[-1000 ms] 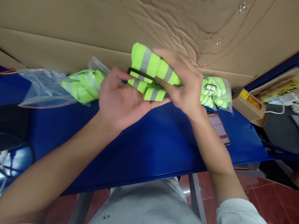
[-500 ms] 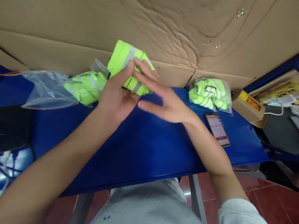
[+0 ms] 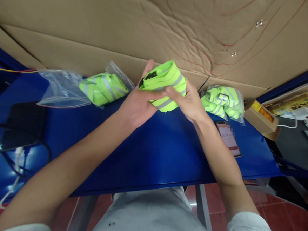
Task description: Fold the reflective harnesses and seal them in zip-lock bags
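Note:
A folded bundle of neon yellow-green reflective strap with grey stripes is held up above the table between both hands. Black buckle-like parts show at its left end. My left hand grips it from the left and below, thumb across the front. On the right side, my right hand is wrapped round it, its thumb on the front near the left thumb; most of its fingers are hidden behind. Beyond my left hand lies another yellow-green strap bundle in a clear bag. A similar bagged bundle rests to the right.
An unfilled clear zip bag lies on the blue table at left, near a black device with cables. A phone and an open cardboard box sit at right. Cardboard sheeting stands behind.
My right hand has closed on the strap bundle, where before it was spread beside it. The bundle has turned and moved right and lower, its end with black parts now showing.

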Demonstrator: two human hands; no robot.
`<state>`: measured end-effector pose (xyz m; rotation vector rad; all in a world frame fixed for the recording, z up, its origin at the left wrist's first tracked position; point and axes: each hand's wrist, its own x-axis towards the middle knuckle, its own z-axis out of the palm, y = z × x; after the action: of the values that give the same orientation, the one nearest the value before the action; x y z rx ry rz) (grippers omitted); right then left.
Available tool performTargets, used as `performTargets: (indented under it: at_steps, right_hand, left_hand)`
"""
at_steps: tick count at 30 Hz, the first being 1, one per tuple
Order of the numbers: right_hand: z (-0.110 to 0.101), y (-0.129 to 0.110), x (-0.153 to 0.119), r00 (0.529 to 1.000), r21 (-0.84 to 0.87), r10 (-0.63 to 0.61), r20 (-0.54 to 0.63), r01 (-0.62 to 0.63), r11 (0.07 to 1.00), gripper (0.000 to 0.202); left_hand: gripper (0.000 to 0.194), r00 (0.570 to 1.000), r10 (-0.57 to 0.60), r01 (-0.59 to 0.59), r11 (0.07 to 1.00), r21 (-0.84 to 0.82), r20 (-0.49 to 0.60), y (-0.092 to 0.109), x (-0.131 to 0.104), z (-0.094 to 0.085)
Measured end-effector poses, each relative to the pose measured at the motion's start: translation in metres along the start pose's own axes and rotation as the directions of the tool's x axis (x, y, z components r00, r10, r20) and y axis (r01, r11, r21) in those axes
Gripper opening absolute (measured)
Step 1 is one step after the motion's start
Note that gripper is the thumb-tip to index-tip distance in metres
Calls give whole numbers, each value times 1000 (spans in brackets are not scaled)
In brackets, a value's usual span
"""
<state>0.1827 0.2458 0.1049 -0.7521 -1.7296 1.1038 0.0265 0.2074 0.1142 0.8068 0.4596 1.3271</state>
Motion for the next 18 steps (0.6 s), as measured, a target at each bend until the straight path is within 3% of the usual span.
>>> performTargets:
  at_steps: [4,6,7,8,9,10,11,12,13,14,16,18]
  right_hand:
    - [9,-7,-4,997,25,8,-78,-6,1000,60]
    - [4,-7,-14,995,19,40,-94,-39,999,56]
    - [-1,-5,-21,992,0,59,-114,-60,998,55]
    - [-7,-2,-30,987,-33,81,-142,-86,996,54]
    - [-14,3,-41,980,-75,100,-175,-115,990,52]
    - [-21,9,-52,969,-121,123,-214,-151,981,52]
    - [-27,16,-64,957,-152,168,-238,-207,966,53]
    - [-32,23,-75,938,-152,233,-257,-277,949,52]
    - [-35,29,-85,918,-132,289,-270,-333,934,52]
    - [-37,35,-93,902,-103,332,-278,-371,923,53]
    - [-34,44,-103,888,-68,361,-285,-395,916,53]
    - [-27,47,-107,890,-46,361,-280,-388,920,53]
  left_hand:
    - [100,999,-37,35,993,113,15,5,5,-14]
    - [108,999,9,-26,945,325,54,15,3,-32]
    - [111,994,64,-100,872,479,92,23,0,-44]
    - [111,981,139,-194,731,654,135,33,-6,-57]
    - [104,961,221,-259,509,821,166,45,-14,-70]
    - [89,950,262,-232,219,948,171,57,-24,-84]
    - [70,941,305,-124,-89,988,146,68,-35,-97]
    - [58,934,347,41,-340,939,85,79,-47,-109]
    - [54,918,396,225,-504,834,-8,89,-58,-120]
    - [57,912,396,346,-600,721,-109,98,-68,-131]
    - [60,886,330,462,-677,573,-325,115,-81,-152]
    - [47,784,330,599,-625,500,-527,132,-87,-171]
